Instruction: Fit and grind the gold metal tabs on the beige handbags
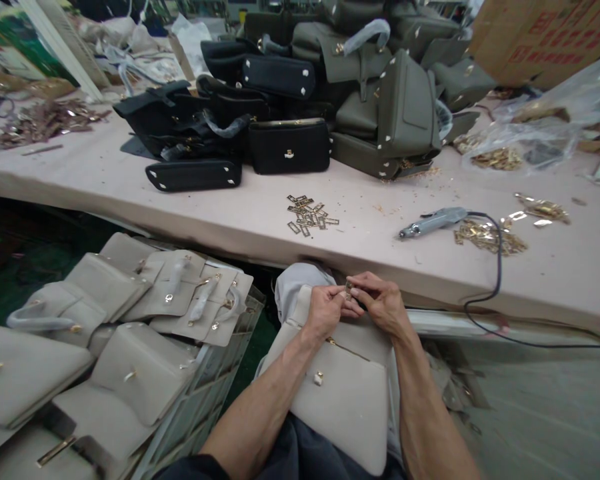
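Note:
A light beige handbag (350, 407) lies across my lap, with a small clasp (319, 379) on its front and a gold zipper pull near its upper edge. Over the bag's top, my left hand (325, 310) and my right hand (380, 300) meet, fingers pinched around a small metal piece (349, 287). Its exact kind is too small to make out, and the fingers cover part of it. Beyond my hands, a pile of flat metal frames (310, 215) is on the table.
The table (230, 217) holds black handbags (287, 150), olive handbags (407, 110), an electric screwdriver (433, 221) with a dark cord, and gold metal parts (490, 237). At left, a crate (225, 373) is full of beige handbags (130, 373). A cardboard box (545, 43) stands at the back right.

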